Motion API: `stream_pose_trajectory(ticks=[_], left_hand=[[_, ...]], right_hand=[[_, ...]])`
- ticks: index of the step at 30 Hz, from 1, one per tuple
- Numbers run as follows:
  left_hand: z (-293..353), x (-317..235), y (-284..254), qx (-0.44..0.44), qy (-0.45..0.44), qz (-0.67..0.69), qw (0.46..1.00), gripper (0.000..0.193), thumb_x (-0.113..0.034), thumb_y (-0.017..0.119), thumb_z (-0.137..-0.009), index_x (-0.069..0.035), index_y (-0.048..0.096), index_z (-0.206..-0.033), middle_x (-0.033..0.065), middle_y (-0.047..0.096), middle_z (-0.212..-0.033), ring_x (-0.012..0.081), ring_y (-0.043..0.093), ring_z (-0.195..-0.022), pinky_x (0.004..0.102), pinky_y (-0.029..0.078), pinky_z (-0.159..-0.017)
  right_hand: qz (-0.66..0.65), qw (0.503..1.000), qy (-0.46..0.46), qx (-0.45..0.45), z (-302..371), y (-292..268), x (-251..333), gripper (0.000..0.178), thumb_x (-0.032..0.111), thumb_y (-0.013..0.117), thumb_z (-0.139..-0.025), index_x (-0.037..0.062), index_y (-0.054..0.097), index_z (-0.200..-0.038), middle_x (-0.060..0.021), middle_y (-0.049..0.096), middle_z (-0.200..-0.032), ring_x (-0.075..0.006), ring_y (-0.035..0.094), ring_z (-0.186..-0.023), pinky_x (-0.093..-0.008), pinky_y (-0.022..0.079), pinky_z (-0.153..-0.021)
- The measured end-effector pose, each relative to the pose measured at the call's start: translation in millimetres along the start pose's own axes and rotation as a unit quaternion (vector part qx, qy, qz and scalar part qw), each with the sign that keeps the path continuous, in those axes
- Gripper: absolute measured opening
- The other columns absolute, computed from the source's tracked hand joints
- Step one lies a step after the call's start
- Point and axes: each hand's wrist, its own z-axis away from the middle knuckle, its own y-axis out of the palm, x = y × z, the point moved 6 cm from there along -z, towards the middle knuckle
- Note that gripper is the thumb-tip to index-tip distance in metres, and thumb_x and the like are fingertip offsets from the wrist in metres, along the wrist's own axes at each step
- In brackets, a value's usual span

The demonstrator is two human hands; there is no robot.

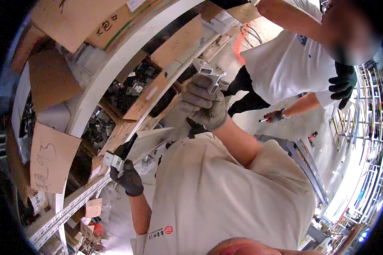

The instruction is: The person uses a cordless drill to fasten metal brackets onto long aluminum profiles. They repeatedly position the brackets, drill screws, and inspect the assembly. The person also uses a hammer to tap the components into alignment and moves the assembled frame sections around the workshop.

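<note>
My right hand [205, 102], in a grey work glove, is raised in front of my chest. Its fingers are wrapped round silver metal profile pieces [215, 83] with square openings; the glove covers part of them, so I cannot tell whether they are joined. Lower and to the left, my left hand [130, 179], in a dark grey glove, pinches a small silver metal block [113, 160] with a hole in its face. That block is beside the shelf's edge, near the cardboard boxes.
Shelving [87, 104] curves along the left, with open cardboard boxes [151, 95] of small metal and dark parts. A co-worker in a white shirt [285, 70] and gloves stands at upper right, a thin rod in one hand. Racks of long profiles [370, 148] line the far right. An orange coiled hose [241, 40] hangs behind.
</note>
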Motion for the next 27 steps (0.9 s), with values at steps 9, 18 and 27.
stream_pose_trajectory(ticks=[9, 18, 27], left_hand=[[60, -46, -6, -0.042, 0.095, -0.134, 0.985, 0.041, -0.001, 0.071, -0.09, -0.004, 0.062, -0.131, 0.0059, 0.066, -0.12, 0.018, 0.063, -0.099, 0.0325, 0.055, -0.081], [72, -45, -22, -0.165, 0.067, -0.138, 0.974, 0.036, 0.002, 0.074, -0.087, -0.004, 0.066, -0.122, 0.005, 0.07, -0.114, 0.0146, 0.064, -0.098, 0.029, 0.053, -0.082], [97, -44, -64, -0.237, 0.03, -0.171, 0.956, 0.036, -0.012, 0.071, -0.094, 0.005, 0.067, -0.125, 0.0131, 0.071, -0.12, 0.0233, 0.065, -0.109, 0.0361, 0.05, -0.096]], right_hand=[[0.377, 0.909, 0.069, -0.163, 42, -87, -42, 0.043, 0.048, 0.079, -0.091, 0.0156, 0.06, -0.111, 0.0039, 0.052, -0.082, -0.0109, 0.053, -0.075, -0.0328, 0.051, -0.081], [0.847, 0.5, 0.171, 0.065, -94, -252, -220, 0.036, 0.022, 0.064, -0.098, 0.0052, 0.06, -0.13, -0.0175, 0.071, -0.117, -0.0312, 0.068, -0.105, -0.0419, 0.055, -0.097], [0.606, 0.786, 0.005, -0.125, -142, -290, -64, 0.025, 0.018, 0.056, -0.104, 0.0029, 0.063, -0.122, -0.0105, 0.069, -0.104, -0.0264, 0.065, -0.1, -0.0434, 0.053, -0.093]])
